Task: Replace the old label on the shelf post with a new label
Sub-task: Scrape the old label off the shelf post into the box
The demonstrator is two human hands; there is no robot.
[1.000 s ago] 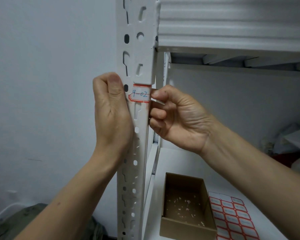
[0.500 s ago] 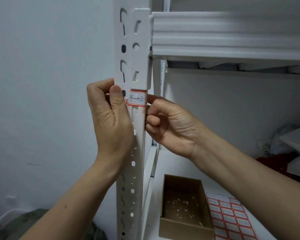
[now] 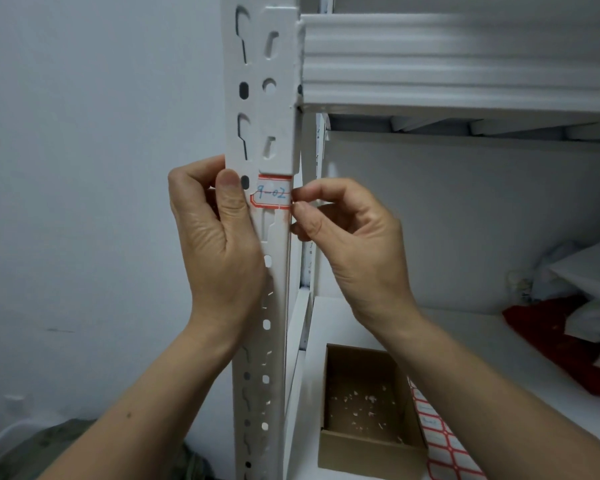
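Observation:
A white perforated shelf post [image 3: 260, 98] rises in the middle of the head view. A red-bordered white label [image 3: 271, 195] with blue writing sticks to its front, just below a bracket. My left hand [image 3: 219, 244] grips the post from the left, its thumb lying on the front beside the label's left end. My right hand [image 3: 347, 237] reaches in from the right with curled fingers, and its thumb and forefinger tips pinch at the label's right edge.
An open brown cardboard box [image 3: 361, 410] holding small paper scraps stands on the white lower shelf [image 3: 499, 341]. A sheet of red-bordered labels [image 3: 444, 448] lies right of it. Red and white items [image 3: 568, 334] sit at far right. A shelf beam [image 3: 465, 64] runs overhead.
The view has tilted up a little, so post and hands sit lower in frame. My right fingertips have closed in on the label's right edge. My left hand keeps its grip.

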